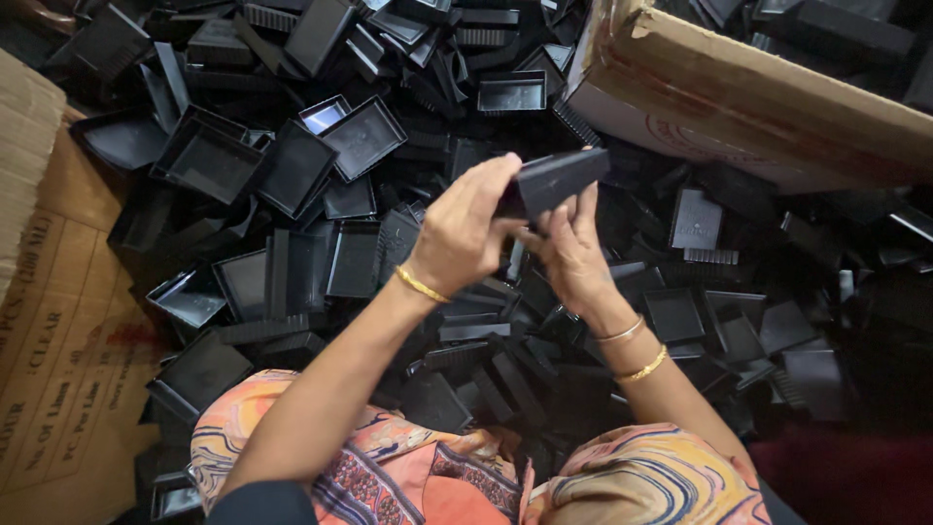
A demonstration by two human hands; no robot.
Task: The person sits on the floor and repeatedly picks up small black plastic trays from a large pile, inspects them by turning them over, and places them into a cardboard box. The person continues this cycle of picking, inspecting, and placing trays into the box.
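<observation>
A black plastic case part point(556, 179), flat and rectangular, is held up over a big heap of like parts. My left hand point(465, 228) grips its left end, fingers wrapped over the top. On the underside and near edge of the same part, my right hand point(571, 251) closes its fingers. Both wrists carry gold bangles. Below them lie black plastic trays and lids point(321, 194) piled loosely in every direction, some open side up, some ribbed at one edge.
A brown cardboard box point(739, 92) with more black parts inside stands at the upper right. Flattened printed cardboard point(58, 360) lies along the left. My knees in orange patterned cloth point(408, 476) fill the bottom edge.
</observation>
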